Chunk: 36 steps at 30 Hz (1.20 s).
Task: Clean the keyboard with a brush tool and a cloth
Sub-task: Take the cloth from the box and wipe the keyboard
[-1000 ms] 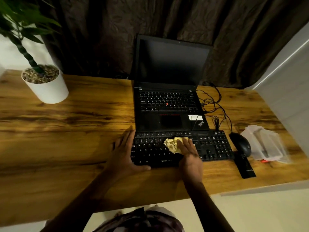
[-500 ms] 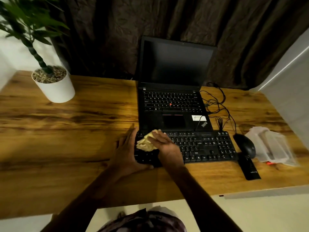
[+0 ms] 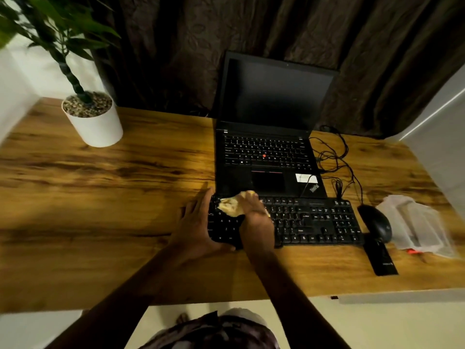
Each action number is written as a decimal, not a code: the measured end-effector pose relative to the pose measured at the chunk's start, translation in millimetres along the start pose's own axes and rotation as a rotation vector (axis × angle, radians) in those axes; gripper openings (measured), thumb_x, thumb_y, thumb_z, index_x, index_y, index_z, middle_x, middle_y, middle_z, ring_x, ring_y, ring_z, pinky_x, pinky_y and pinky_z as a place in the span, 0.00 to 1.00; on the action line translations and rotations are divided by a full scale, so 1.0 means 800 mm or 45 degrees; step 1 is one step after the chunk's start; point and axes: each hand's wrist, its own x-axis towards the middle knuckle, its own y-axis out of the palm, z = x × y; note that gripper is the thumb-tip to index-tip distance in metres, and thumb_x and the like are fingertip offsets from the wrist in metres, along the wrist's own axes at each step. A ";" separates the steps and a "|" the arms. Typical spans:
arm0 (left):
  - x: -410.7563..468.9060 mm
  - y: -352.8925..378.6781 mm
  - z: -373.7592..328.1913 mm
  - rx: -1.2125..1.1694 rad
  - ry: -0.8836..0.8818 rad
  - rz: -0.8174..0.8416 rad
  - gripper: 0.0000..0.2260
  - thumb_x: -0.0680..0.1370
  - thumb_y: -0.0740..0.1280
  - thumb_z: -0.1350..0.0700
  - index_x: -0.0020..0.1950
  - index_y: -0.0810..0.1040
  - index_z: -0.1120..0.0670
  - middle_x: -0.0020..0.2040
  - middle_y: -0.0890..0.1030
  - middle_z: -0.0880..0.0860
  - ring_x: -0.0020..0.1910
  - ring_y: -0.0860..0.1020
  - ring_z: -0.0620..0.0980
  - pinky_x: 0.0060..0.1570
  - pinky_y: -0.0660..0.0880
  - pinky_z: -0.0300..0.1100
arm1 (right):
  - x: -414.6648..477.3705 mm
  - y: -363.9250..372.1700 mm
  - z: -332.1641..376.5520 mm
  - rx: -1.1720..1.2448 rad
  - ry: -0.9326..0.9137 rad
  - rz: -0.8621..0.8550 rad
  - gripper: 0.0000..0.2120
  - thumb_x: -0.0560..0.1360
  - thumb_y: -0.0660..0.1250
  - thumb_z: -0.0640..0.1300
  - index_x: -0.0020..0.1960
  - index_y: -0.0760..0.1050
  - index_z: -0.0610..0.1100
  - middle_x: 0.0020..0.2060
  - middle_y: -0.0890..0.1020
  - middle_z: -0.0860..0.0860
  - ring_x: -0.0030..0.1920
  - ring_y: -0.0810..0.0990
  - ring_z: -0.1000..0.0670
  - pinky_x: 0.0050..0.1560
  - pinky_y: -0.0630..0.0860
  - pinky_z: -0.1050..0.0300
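A black keyboard (image 3: 314,222) lies on the wooden desk (image 3: 100,197) in front of an open laptop (image 3: 269,137). My right hand (image 3: 256,217) presses a crumpled yellow cloth (image 3: 230,206) onto the keyboard's upper left keys. My left hand (image 3: 193,225) lies flat against the keyboard's left end, fingers spread along its edge and thumb at the front corner. No brush tool is visible.
A black mouse (image 3: 376,224) and a flat black object (image 3: 381,258) lie right of the keyboard, beside a clear plastic package (image 3: 415,225). Tangled cables (image 3: 332,154) lie right of the laptop. A potted plant (image 3: 93,119) stands at the back left.
My right hand has dragged the cloth from the keyboard's middle to its upper left keys. My left hand has stayed at the left end. The camera view has shifted.
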 end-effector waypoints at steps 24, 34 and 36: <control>-0.008 -0.002 0.002 -0.070 0.045 -0.052 0.66 0.51 0.75 0.26 0.80 0.42 0.41 0.76 0.64 0.47 0.71 0.62 0.51 0.69 0.64 0.60 | -0.080 -0.061 -0.117 -0.146 -0.377 0.106 0.38 0.65 0.75 0.33 0.72 0.70 0.53 0.73 0.69 0.51 0.72 0.69 0.45 0.65 0.74 0.46; -0.007 0.000 0.002 -0.078 -0.021 -0.048 0.66 0.50 0.76 0.27 0.78 0.39 0.36 0.71 0.68 0.53 0.70 0.65 0.55 0.68 0.66 0.59 | -0.109 -0.041 -0.089 -0.056 0.013 -0.065 0.33 0.68 0.72 0.34 0.72 0.71 0.47 0.72 0.70 0.47 0.72 0.69 0.42 0.59 0.79 0.41; -0.007 0.000 0.001 -0.094 -0.015 -0.051 0.66 0.50 0.77 0.29 0.78 0.40 0.36 0.71 0.68 0.54 0.70 0.65 0.55 0.67 0.67 0.60 | -0.112 -0.034 -0.079 -0.058 -0.174 -0.031 0.28 0.71 0.69 0.37 0.70 0.73 0.47 0.71 0.73 0.46 0.70 0.72 0.42 0.60 0.76 0.46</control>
